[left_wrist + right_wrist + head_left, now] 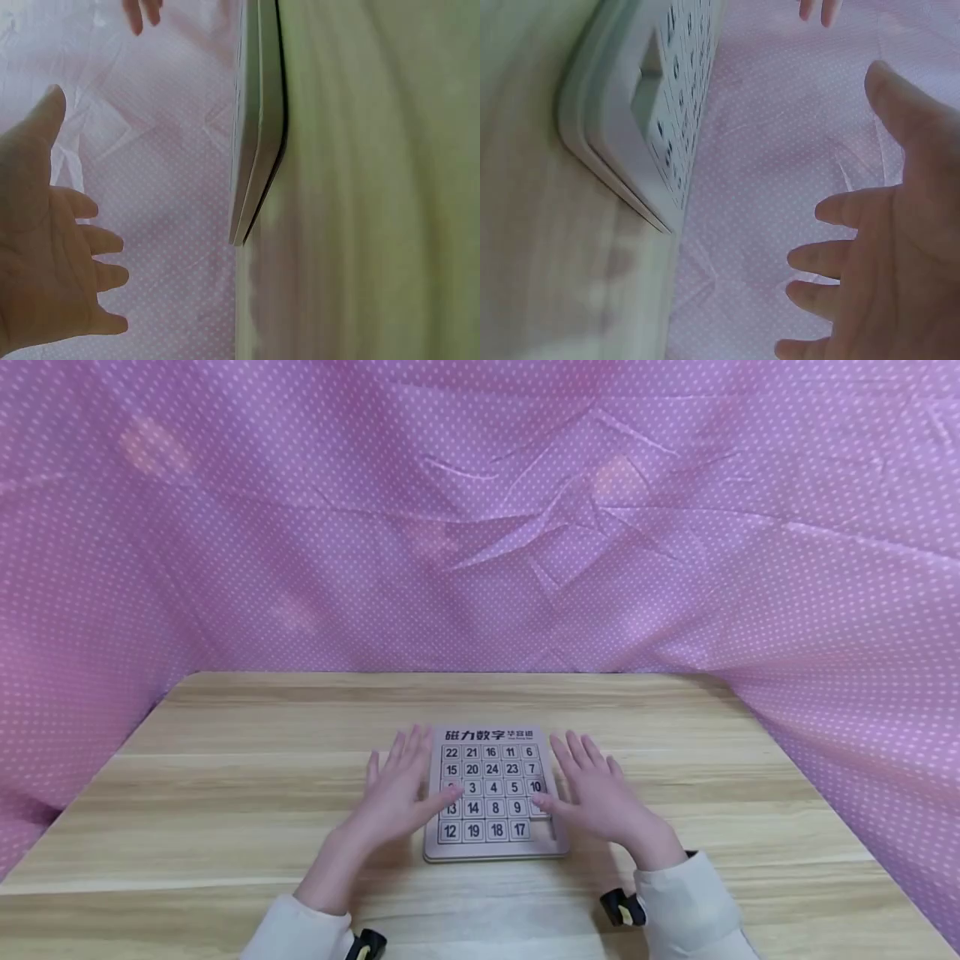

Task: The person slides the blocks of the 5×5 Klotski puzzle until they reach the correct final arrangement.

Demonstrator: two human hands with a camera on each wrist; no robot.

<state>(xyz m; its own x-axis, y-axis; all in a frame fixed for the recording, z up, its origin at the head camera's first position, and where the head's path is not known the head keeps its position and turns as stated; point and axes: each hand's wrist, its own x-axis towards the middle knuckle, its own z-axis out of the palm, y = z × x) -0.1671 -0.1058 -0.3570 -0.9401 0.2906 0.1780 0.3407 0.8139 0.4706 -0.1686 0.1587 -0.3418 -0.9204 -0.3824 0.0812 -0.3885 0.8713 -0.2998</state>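
A number slide puzzle lies flat on the table, its pale frame holding rows of square numbered tiles with one vacant slot at the lower right. My left hand is beside its left edge, fingers spread and straight, the thumb overlapping part of a tile. On the other side my right hand is spread likewise, its thumb covering most of the tile below 10. Both wrist views show the left palm and right palm raised above the tabletop, apart from the puzzle and holding nothing.
The wooden table extends around the puzzle on every side. Behind it and along both sides hangs a pink-purple dotted cloth. Black wrist devices sit below the pale sleeves.
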